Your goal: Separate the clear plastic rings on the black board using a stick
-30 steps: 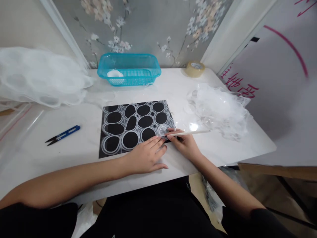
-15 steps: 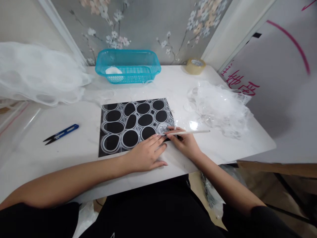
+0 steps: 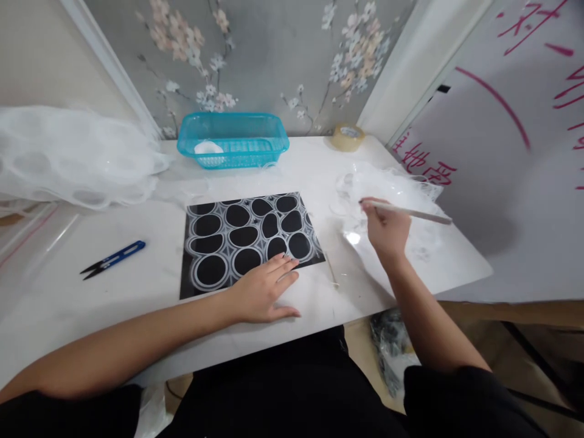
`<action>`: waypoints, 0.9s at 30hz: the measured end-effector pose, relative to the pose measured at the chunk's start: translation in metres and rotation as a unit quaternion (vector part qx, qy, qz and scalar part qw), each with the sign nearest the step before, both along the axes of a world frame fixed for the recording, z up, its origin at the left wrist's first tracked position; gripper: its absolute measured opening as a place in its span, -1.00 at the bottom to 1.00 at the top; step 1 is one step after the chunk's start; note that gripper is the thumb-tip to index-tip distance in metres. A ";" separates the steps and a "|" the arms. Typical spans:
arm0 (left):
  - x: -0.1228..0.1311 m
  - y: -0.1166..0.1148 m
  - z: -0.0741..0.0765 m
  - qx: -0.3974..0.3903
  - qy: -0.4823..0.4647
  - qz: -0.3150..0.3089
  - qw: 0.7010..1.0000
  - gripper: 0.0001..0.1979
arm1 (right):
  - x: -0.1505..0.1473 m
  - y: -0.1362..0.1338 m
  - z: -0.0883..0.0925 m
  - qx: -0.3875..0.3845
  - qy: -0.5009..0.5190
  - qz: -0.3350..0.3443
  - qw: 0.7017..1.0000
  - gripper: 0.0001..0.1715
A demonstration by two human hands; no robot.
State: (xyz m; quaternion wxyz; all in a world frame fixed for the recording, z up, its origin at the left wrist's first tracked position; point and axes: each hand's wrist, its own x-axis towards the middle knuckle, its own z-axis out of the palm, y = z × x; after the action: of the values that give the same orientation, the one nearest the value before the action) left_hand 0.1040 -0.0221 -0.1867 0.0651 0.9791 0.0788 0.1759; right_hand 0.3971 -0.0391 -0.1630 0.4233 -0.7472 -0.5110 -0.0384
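Observation:
A black sheet (image 3: 246, 240) printed with white-ringed ovals lies flat in the middle of the white table (image 3: 137, 286). My left hand (image 3: 264, 289) rests open on the table, fingertips on the sheet's near right corner. My right hand (image 3: 387, 228) is raised off the table to the right, closed on a thin white stick (image 3: 410, 212) that points right. It hovers over a heap of clear plastic pieces (image 3: 392, 194). Whether a clear piece clings to the stick's tip I cannot make out.
A teal basket (image 3: 232, 139) holding a white piece stands at the back. A tape roll (image 3: 347, 137) sits at the back right. Blue thread snips (image 3: 114, 257) lie at the left. White netted plastic (image 3: 68, 158) bulges at the far left. A slim stick (image 3: 331, 271) lies near the sheet.
My right hand has lifted off the sheet's right edge and moved up and right with the stick, over the clear plastic heap. My left hand has stayed put. The view tilted slightly.

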 end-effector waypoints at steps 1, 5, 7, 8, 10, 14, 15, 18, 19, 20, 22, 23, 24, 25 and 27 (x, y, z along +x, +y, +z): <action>0.002 0.000 0.002 0.016 -0.010 0.001 1.000 -0.33 | -0.002 -0.009 -0.001 -0.015 0.021 0.031 0.999 -0.67; 0.022 -0.003 0.011 0.072 -0.028 -0.007 0.997 -0.44 | -0.025 -0.041 -0.024 -0.069 0.110 0.180 0.975 -0.71; 0.036 -0.003 0.015 0.086 -0.026 -0.021 0.996 -0.46 | -0.034 -0.044 -0.034 -0.071 0.152 0.218 0.962 -0.73; 0.043 -0.002 0.016 0.092 -0.026 -0.025 0.995 -0.46 | -0.036 -0.044 -0.037 -0.072 0.167 0.228 0.956 -0.74; 0.057 0.001 0.015 0.105 -0.020 -0.021 0.994 -0.44 | -0.036 -0.040 -0.039 -0.076 0.188 0.239 0.950 -0.75; 0.072 0.006 0.007 0.110 0.005 0.003 0.994 -0.40 | -0.031 -0.035 -0.034 -0.078 0.199 0.253 0.944 -0.77; 0.073 0.007 0.006 0.107 0.012 0.005 0.994 -0.40 | -0.030 -0.035 -0.034 -0.079 0.197 0.255 0.943 -0.77; 0.074 0.008 0.002 0.098 0.022 0.009 0.995 -0.41 | -0.031 -0.036 -0.033 -0.084 0.191 0.253 0.945 -0.78; 0.074 0.008 0.002 0.096 0.023 0.010 0.995 -0.41 | -0.031 -0.036 -0.033 -0.084 0.190 0.253 0.945 -0.79; 0.074 0.008 0.002 0.095 0.023 0.010 0.995 -0.41 | -0.031 -0.037 -0.032 -0.083 0.187 0.254 0.945 -0.79; 0.074 0.007 0.002 0.095 0.024 0.012 0.995 -0.41 | -0.032 -0.037 -0.032 -0.079 0.182 0.258 0.946 -0.80; 0.074 0.008 0.002 0.095 0.024 0.012 0.995 -0.40 | -0.032 -0.037 -0.031 -0.078 0.180 0.260 0.945 -0.80; 0.074 0.008 0.002 0.096 0.024 0.011 0.995 -0.40 | -0.032 -0.037 -0.031 -0.077 0.177 0.262 0.945 -0.80; 0.075 0.008 0.002 0.096 0.024 0.010 0.995 -0.41 | -0.032 -0.036 -0.030 -0.077 0.175 0.262 0.946 -0.80; 0.075 0.009 0.001 0.093 0.020 0.003 0.995 -0.41 | -0.032 -0.036 -0.031 -0.081 0.168 0.257 0.948 -0.80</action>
State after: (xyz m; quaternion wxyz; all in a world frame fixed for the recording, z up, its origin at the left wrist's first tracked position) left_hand 0.1787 -0.0134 -0.1858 -0.0288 0.9839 0.0668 0.1630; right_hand 0.3649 -0.0756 -0.1938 0.4367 -0.6179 -0.6084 0.2393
